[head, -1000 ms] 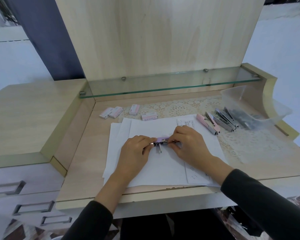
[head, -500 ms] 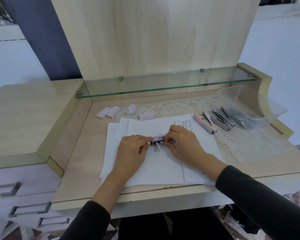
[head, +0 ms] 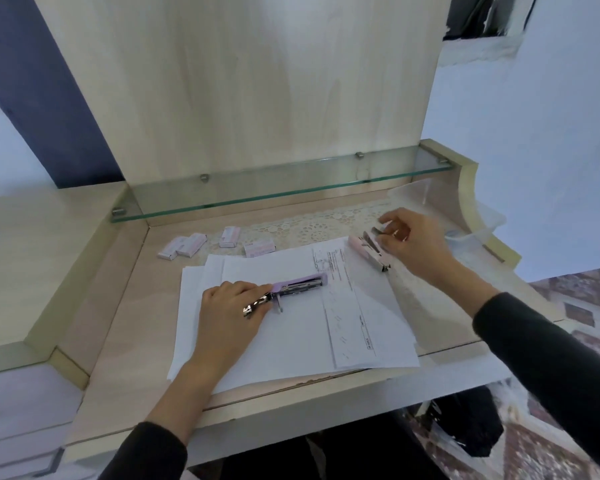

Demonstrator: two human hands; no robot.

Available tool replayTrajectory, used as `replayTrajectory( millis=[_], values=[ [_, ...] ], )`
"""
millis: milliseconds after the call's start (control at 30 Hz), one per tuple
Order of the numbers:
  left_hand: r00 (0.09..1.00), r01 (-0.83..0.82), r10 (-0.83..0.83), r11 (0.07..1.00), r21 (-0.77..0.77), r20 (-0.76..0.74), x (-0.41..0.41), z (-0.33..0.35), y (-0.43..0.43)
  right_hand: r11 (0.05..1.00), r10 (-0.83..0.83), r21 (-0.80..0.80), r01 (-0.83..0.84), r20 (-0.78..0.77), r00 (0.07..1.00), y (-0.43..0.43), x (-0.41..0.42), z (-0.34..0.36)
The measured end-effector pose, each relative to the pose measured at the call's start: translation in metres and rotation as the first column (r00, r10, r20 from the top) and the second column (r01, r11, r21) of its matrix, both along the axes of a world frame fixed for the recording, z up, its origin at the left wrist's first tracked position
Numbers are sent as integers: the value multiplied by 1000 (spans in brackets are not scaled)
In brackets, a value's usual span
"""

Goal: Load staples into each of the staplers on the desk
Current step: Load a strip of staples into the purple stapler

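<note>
A purple stapler (head: 300,283) lies opened flat on the white papers (head: 291,334), its metal magazine facing up. My left hand (head: 229,306) grips its left end, with a metal part showing between the fingers. My right hand (head: 411,244) is at the far right over the row of staplers, and its thumb and fingers pinch a grey stapler (head: 376,232). Just left of that lies a pink stapler (head: 362,249). Any other staplers in the row are hidden behind my right hand. Several small staple boxes (head: 229,236) lie at the back of the desk.
A clear plastic container (head: 471,233) stands at the back right, next to the desk's raised curved side. A glass shelf (head: 291,194) runs low across the back. A lace mat (head: 309,226) lies under the papers. Drawers sit at the lower left.
My right hand has let go of the purple stapler and moved right to the row of staplers. My left hand still holds the purple stapler, which now lies opened out.
</note>
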State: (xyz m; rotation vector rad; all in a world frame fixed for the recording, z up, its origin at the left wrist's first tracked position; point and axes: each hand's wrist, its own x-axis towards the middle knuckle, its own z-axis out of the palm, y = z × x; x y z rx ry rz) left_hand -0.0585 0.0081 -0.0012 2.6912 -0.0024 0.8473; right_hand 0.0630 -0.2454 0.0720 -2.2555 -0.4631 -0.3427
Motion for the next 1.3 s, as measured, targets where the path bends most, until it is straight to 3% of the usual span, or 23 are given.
replayTrajectory(
  millis=[200, 367, 500, 700, 867, 1067, 1300],
  values=[
    [996, 70, -75, 993, -92, -50, 5, 11, 3, 937, -348, -59, 345, -49, 936, -56, 41, 12],
    [991, 85, -102, 980, -181, -86, 6, 19, 4, 911, -399, -160, 381, -103, 911, -65, 50, 8],
    [991, 91, -110, 973, -212, -81, 6, 25, 6, 921, -388, -52, 385, -91, 917, -60, 48, 13],
    [998, 55, -62, 984, -168, -33, 20, 45, 20, 974, -224, 29, 224, 26, 974, -29, 42, 26],
    [982, -14, -24, 980, -201, -187, 40, 65, 33, 998, 52, -44, -52, -5, 999, 27, 34, 31],
    [906, -195, 129, 973, -127, -404, 71, 60, 51, 923, 287, -230, -309, -125, 950, 97, 37, 14],
    [889, -231, 144, 961, -153, -435, 93, 52, 42, 823, 386, -356, -443, -223, 895, 145, 51, -11]
  ],
)
